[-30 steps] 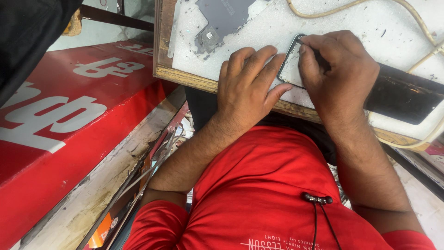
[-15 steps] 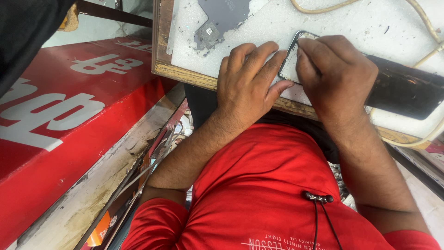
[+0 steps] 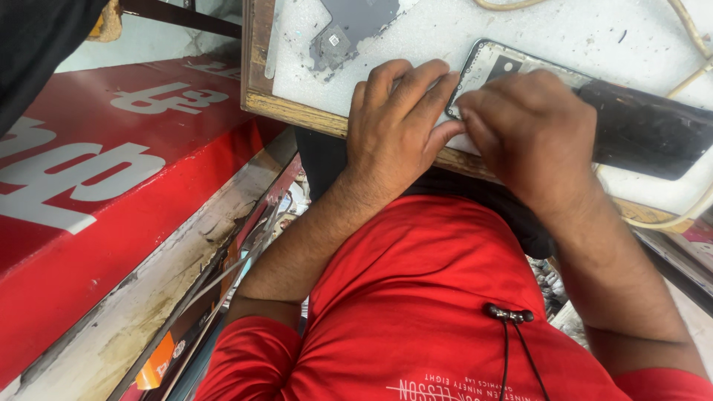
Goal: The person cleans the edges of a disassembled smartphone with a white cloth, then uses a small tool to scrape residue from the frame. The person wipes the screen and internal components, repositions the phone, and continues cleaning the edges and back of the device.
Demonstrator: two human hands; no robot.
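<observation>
An opened phone lies on a white work board, with its black screen part folded out to the right. My left hand rests at the board's near edge, its fingers pressed against the phone's left side. My right hand covers the phone's lower part. Its fingers are bunched at the near left corner, and the thin tool they grip is hidden under them.
A grey phone back cover lies at the board's far left. The board has a wooden frame. A beige cable loops along the right. A red signboard slopes at the left. Below are my red shirt and black earphone wire.
My right hand has slid down and left over the phone, hiding the thin dark tool seen a second ago. The view has shifted slightly; my left hand stays put.
</observation>
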